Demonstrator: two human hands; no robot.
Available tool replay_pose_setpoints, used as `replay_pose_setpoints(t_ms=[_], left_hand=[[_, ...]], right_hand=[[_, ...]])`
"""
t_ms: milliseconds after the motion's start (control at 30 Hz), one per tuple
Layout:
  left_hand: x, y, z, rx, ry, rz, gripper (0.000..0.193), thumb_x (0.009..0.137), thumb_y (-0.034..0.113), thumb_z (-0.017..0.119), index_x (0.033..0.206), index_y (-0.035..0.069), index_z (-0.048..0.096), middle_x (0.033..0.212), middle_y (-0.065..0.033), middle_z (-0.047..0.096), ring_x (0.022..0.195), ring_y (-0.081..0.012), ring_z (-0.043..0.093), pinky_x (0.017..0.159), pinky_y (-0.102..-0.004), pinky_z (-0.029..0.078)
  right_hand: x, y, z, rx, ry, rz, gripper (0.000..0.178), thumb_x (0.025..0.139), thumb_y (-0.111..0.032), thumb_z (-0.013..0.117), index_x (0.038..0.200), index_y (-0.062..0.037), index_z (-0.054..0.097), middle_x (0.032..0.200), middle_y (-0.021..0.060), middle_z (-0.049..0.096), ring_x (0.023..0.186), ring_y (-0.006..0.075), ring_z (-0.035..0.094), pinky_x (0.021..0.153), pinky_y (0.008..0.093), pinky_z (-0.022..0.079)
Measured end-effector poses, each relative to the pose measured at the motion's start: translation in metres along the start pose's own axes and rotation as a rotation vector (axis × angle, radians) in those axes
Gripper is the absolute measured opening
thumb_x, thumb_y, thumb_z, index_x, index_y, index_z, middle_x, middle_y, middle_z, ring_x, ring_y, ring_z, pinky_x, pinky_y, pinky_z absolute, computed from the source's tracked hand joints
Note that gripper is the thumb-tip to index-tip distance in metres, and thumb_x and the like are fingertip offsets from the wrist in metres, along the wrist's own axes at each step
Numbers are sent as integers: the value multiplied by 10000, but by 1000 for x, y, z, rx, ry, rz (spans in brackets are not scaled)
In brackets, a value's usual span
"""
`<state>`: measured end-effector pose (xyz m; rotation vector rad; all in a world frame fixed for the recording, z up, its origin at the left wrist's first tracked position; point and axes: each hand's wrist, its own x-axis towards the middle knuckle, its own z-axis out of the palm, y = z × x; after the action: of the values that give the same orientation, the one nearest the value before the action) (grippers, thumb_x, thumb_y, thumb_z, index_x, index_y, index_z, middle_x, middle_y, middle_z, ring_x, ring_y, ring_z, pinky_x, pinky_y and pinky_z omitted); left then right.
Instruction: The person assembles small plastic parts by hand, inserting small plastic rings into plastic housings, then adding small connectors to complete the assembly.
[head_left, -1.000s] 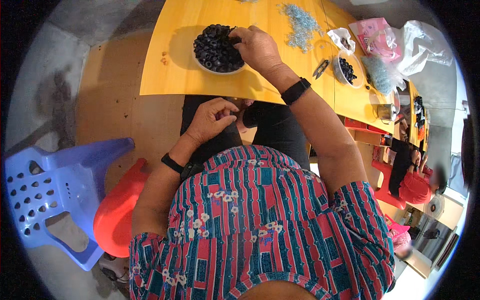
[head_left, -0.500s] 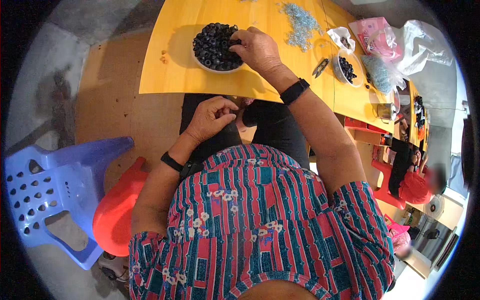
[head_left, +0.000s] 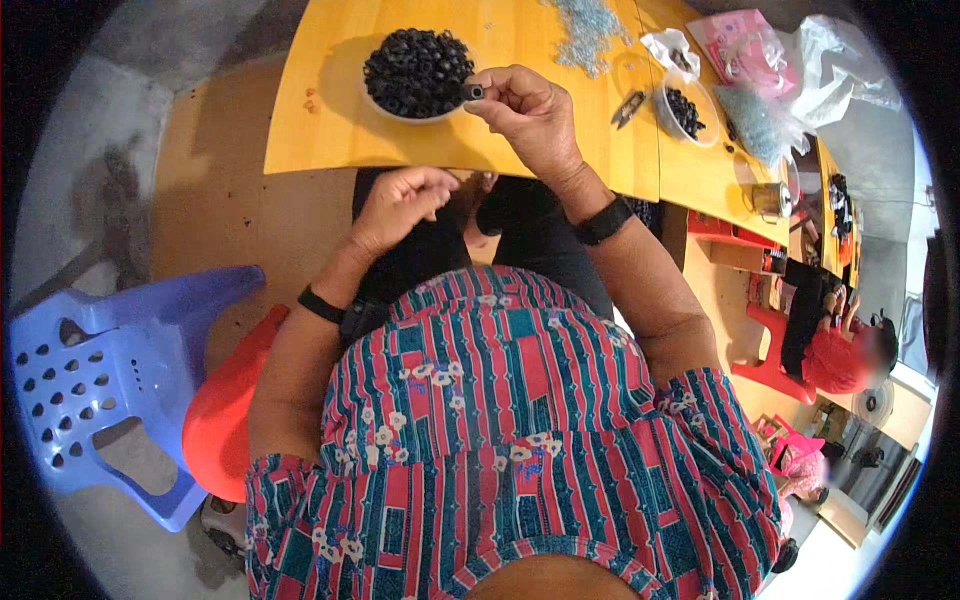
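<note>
My right hand is closed in a pinch on a small black ring-shaped piece, its hole showing. It is held just off the right rim of a white bowl heaped with similar black pieces. Over my lap, close to the table's front edge, my left hand is closed with its fingers curled together. Whatever is between those fingers, if anything, is too small to make out.
On the yellow table lie small thread snips, a heap of clear bluish beads, a tub of black pieces and plastic bags. A blue chair and red stool stand left. People sit at right.
My right hand has lifted out of the bowl, moving right and slightly nearer with a black ring-shaped piece. My left hand has shifted a little left and up toward the table edge.
</note>
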<state>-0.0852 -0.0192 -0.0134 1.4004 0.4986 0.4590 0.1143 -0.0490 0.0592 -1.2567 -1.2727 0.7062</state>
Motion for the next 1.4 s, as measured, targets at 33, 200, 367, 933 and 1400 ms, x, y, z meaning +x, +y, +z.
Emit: replay_pose_setpoints(t_ms=[33,200,367,933,1400], left_hand=[[1,7,-2,-68,1,1,191,855,154,582,965,4,625,799,18,590,645,-50,521,604,-189,443],[8,40,4,-250,18,7,228,865,156,580,1049,23,595,896,-16,589,689,-55,532,635,-190,460],[15,45,20,-358,16,42,239,849,153,615,1054,32,593,885,-11,600,726,-54,554,645,-192,474],[9,26,22,-583,-94,-146,263,864,228,613,1051,44,584,762,36,547,669,-48,494,635,-218,451],[-12,-4,7,-599,-58,-203,230,859,193,610,1013,35,547,792,7,509,673,-84,486,647,-246,453]], right_hand=[[-8,-4,0,116,-28,6,213,759,66,642,956,-12,623,729,-56,531,625,10,482,541,154,404],[-41,-13,4,260,-31,86,222,746,48,657,953,-22,619,720,-59,531,612,-1,475,552,141,415],[-55,-12,8,232,38,85,185,737,42,656,903,-26,611,727,-48,533,602,3,487,543,147,423],[-72,-7,5,114,-41,155,155,738,45,670,847,-45,607,781,-11,527,641,33,528,542,171,432],[20,59,-121,-1034,367,55,214,716,-136,633,926,-102,661,965,122,607,869,325,589,758,401,485]])
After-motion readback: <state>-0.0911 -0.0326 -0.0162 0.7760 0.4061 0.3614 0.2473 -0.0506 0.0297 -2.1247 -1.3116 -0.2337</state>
